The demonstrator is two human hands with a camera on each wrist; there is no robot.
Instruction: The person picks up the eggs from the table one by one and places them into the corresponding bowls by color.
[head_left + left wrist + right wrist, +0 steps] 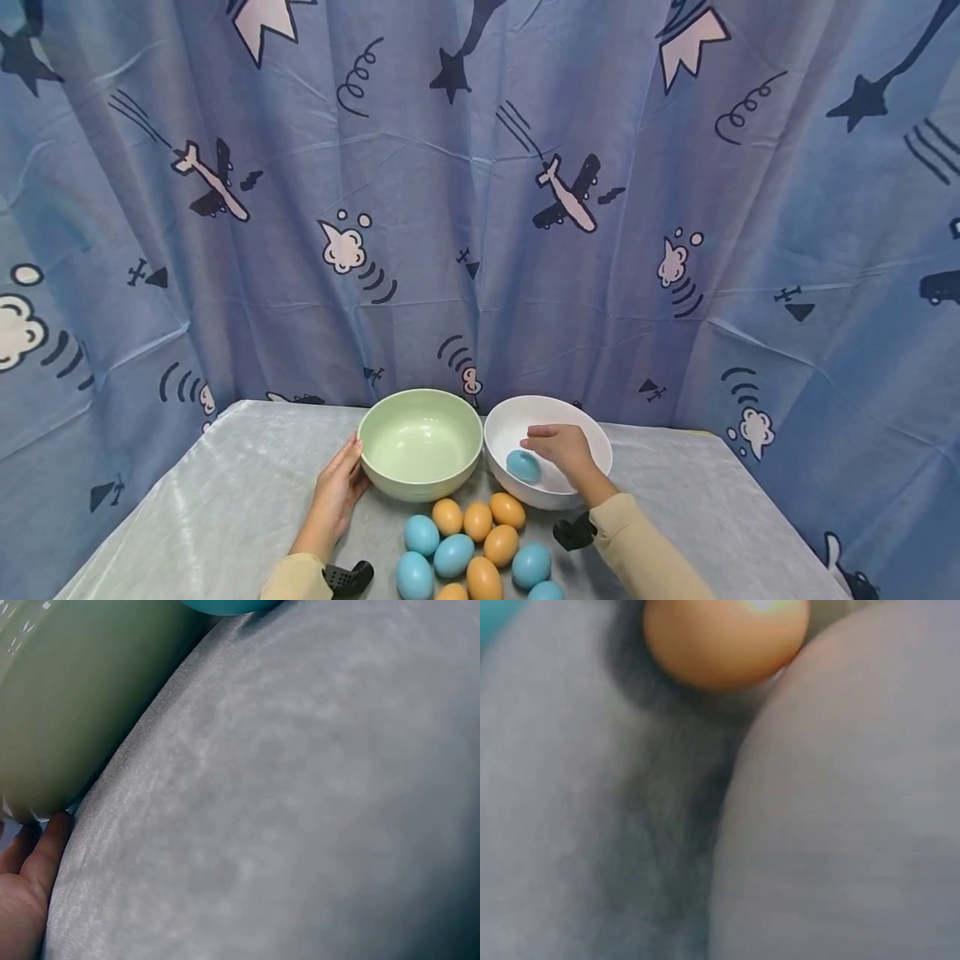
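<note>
My left hand (339,492) rests against the left outer side of a light green bowl (420,492), its fingers extended along the wall; in the left wrist view, fingertips (54,832) touch the bowl's lower side. Over the white bowl (596,437), my right hand (564,454) reaches in from the right with its fingers stretched out. A blue egg (523,467) lies in that bowl just below the fingertips. The right wrist view leaves this hand out and shows an orange egg (727,637) by the white bowl's outer wall (840,810).
In front of the bowls, several orange eggs (501,545) and blue eggs (453,556) lie grouped on the grey cloth (225,500). The two bowls stand side by side, rims close together. A patterned blue curtain (480,250) hangs behind the table.
</note>
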